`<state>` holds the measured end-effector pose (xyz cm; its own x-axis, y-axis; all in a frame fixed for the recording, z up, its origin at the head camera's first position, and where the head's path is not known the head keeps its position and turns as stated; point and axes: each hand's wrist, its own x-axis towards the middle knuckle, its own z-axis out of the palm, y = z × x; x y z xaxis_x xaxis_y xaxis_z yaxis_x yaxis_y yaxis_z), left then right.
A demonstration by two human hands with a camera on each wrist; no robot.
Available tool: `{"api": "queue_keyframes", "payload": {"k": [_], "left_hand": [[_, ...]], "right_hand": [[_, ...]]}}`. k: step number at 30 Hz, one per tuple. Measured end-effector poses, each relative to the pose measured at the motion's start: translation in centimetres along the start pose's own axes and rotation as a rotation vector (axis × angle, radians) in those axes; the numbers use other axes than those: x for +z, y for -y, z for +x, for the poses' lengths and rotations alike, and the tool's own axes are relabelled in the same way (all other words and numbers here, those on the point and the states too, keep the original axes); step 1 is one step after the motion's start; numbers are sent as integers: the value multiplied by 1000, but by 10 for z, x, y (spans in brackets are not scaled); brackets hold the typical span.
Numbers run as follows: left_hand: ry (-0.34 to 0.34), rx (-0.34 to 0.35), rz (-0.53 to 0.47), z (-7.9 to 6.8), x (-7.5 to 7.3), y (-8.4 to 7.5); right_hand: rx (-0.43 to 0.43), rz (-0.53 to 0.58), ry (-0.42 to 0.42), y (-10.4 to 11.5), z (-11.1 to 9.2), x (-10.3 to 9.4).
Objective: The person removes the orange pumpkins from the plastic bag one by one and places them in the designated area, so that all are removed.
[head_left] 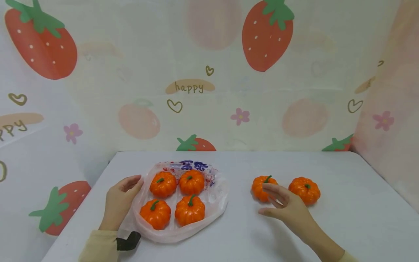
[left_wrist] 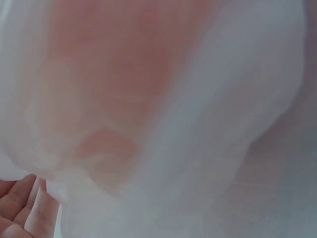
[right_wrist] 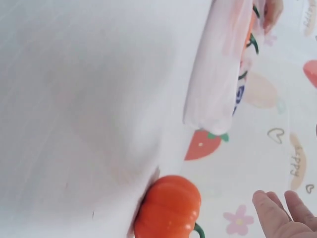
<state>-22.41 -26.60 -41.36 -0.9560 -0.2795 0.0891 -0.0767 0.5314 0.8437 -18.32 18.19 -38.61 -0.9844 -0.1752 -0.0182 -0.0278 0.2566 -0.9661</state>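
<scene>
A translucent white plastic bag [head_left: 212,218] lies spread open on the left of the table, with several small orange pumpkins inside, one of them the front left pumpkin [head_left: 155,214]. My left hand [head_left: 120,200] is at the bag's left side, fingertips right at its rim, fingers extended. The bag fills most of the left wrist view. On the right, two more pumpkins sit on the table: a nearer-to-bag pumpkin [head_left: 260,189] and an outer pumpkin [head_left: 305,191]. My right hand [head_left: 291,209] hovers in front of both, thumb and fingers spread, holding nothing; it partly covers them.
A white table [head_left: 242,233] carries everything. Behind it hangs a curtain [head_left: 222,116] printed with strawberries and flowers, which also runs along both sides. A black strap [head_left: 128,241] shows at my left wrist.
</scene>
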Motion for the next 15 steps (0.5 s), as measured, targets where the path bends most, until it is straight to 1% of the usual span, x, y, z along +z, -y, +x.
{"api": "queue_keyframes", "payload": {"k": [5, 10, 15], "left_hand": [[5, -11, -15, 0, -1, 1], [13, -12, -28, 0, 0, -1], [8, -4, -19, 0, 1, 0]], "right_hand": [[28, 30, 20, -4, 4, 14], [4, 63, 48, -4, 10, 27], [-9, 109, 55, -1, 15, 40]]}}
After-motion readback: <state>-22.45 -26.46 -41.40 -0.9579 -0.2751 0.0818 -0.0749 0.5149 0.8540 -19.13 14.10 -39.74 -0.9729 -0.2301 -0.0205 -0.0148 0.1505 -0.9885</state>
